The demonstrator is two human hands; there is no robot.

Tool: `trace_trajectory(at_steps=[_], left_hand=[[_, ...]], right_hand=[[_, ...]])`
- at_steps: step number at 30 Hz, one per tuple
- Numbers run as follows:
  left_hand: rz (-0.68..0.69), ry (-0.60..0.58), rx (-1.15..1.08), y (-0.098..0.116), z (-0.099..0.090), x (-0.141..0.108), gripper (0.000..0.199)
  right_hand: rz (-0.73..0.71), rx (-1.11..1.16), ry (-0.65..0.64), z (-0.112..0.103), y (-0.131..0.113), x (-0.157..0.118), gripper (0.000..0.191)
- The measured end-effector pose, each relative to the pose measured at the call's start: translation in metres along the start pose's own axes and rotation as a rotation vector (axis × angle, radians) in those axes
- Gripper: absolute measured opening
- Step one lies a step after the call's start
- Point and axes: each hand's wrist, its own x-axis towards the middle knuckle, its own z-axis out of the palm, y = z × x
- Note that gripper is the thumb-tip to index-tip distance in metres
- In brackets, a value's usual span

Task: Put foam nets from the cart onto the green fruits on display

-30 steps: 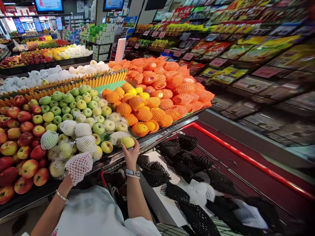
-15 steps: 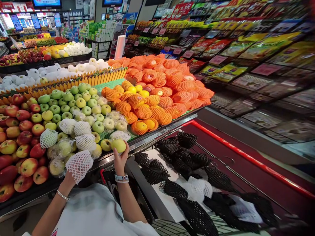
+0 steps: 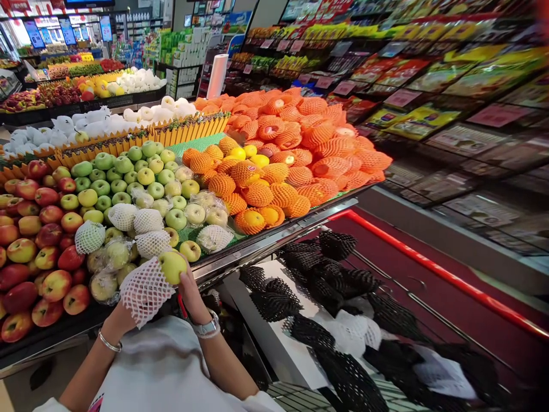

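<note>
My left hand (image 3: 124, 316) is inside a white foam fruit net (image 3: 146, 292), which covers its fingers. At the net's upper end, a yellow-green apple (image 3: 172, 266) touches or nearly touches the mesh. My right hand (image 3: 193, 294) holds this apple from its right side, fingers wrapped partly round it. Whether the left fingers also touch the apple is hidden by the net. Just beyond lie more yellow-green apples (image 3: 190, 250), some bare, some in clear wrap, and several in white foam nets (image 3: 153, 244).
Red apples (image 3: 55, 285) are heaped to the left, green apples (image 3: 100, 187) behind. Orange-netted fruit (image 3: 257, 193) fills the right of the stand, above its metal edge (image 3: 274, 237). A shopping cart with a red bar (image 3: 412, 252) holds black foam nets (image 3: 343, 372) on a white box (image 3: 274, 320).
My right hand has brought the apple left and slightly down, from the stand's edge to the end of the foam net on my left hand. The view has shifted slightly.
</note>
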Motion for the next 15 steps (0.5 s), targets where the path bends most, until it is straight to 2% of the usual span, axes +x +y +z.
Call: trace_trajectory(at_steps=[3, 7, 9, 11, 15], left_hand=[[-0.033, 0.042, -0.007, -0.002, 0.004, -0.001, 0.036], [-0.106, 0.247, -0.050, -0.002, 0.013, 0.007, 0.033], [-0.138, 0.295, -0.063, 0.001, 0.014, 0.013, 0.036], [-0.135, 0.272, -0.062, 0.004, 0.011, 0.015, 0.042], [-0.022, 0.090, -0.063, 0.005, 0.010, 0.010, 0.037]], right_hand=[[0.007, -0.048, -0.152, -0.002, -0.021, 0.000, 0.066], [-0.011, -0.073, -0.321, -0.006, -0.041, 0.005, 0.071], [-0.003, -0.122, -0.369, -0.010, -0.046, 0.006, 0.072], [0.006, -0.166, -0.402, -0.014, -0.048, 0.006, 0.073], [-0.061, -0.276, -0.422, -0.017, -0.050, 0.003, 0.070]])
